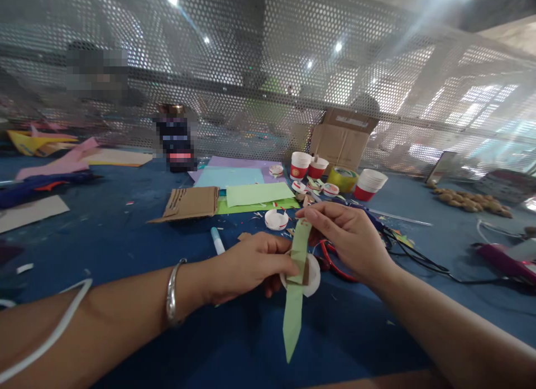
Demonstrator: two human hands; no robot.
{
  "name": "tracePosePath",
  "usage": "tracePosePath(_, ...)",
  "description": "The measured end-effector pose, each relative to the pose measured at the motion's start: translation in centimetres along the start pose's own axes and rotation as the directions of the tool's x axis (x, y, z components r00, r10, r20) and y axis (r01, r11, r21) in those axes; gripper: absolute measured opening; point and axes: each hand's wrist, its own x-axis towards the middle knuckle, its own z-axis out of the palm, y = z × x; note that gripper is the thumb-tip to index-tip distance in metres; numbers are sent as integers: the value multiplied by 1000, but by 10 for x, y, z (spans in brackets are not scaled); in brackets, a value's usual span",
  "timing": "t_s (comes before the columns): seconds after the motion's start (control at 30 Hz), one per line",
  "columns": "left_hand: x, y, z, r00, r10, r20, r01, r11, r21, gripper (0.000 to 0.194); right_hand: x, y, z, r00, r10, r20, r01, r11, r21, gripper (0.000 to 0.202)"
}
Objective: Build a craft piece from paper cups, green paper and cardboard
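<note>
Across the blue counter (pixel 125 238), beyond the left grip, sits a flat cardboard piece (pixel 190 203). And here are the hands: the right hand (pixel 355 235) pinches the top end of the green strip (pixel 295 302), while the left hand (pixel 251 266) pinches it lower down, thumb over the white disc (pixel 314 274); the pointed end reaches below the left grip. A red loop (pixel 342 275) lies just beside the right grip. Best handling, I'd say: firm left thumb, light right pull, no creases.

Craft workspace: blue table (pixel 142 244) strewn with coloured paper (pixel 257 194), cardboard (pixel 191 202), paper cups (pixel 300 164).
</note>
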Motion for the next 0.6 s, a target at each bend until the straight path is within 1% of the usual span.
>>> tracePosePath(0.07, 0, -1, -1, 999, 25, -44, -26, 999, -21, 20, 1, 0, 1, 998, 59, 27, -61, 993, 101, 29)
tracePosePath(0.13, 0, -1, -2, 998, 23, -61, -24, 1000, -13, 18, 2, 0, 2, 994, 96, 53, -103, 981, 162, 29)
tracePosePath(0.2, -2, -1, -1, 999, 20, -46, -19, 1000, 21, 18, 2, 1, 3, 994, 91, 53, -99, 981, 168, 27)
tracePosePath(0.3, -3, 2, -1, 999, 16, -31, -14, 998, 65, 18, 2, 2, 3, 998, 48, 33, -51, 990, 128, 22)
tracePosePath(0.33, -2, 3, -2, 998, 17, -55, -14, 998, 54, 19, 2, 2, 3, 999, 34, 12, -35, 993, 111, 21)
tracePosePath(0.37, -1, 5, -4, 994, 30, -105, -28, 999, 26, 18, 2, 2, 2, 1000, 20, -24, -18, 995, 94, 20)
tracePosePath(0.4, 1, 5, -7, 981, 55, -188, -60, 998, -20, 17, 3, 2, 1, 998, 6, -69, -1, 997, 74, 20)
tracePosePath(0.43, 3, 6, -12, 943, 105, -316, -138, 987, -86, 15, 4, 2, -1, 993, -8, -116, 13, 999, 47, 19)
tracePosePath(0.47, 6, 6, -17, 878, 162, -450, -239, 964, -119, 14, 5, 3, -2, 987, -22, -156, 25, 1000, 14, 19)
tracePosePath(0.5, 10, 6, -23, 790, 213, -575, -338, 934, -117, 12, 5, 4, -4, 983, -38, -179, 33, 999, -30, 19)
tracePosePath(0.53, 13, 5, -29, 686, 249, -683, -419, 903, -91, 12, 6, 5, -6, 982, -53, -179, 39, 996, -83, 17)
tracePosePath(0.57, 16, 4, -35, 563, 281, -777, -495, 868, -45, 15, 7, 7, -7, 986, -70, -155, 47, 988, -146, 15)
tracePosePath(0.6, 19, 3, -40, 509, 287, -812, -519, 854, -24, 17, 8, 9, -7, 990, -85, -111, 59, 974, -221, 12)
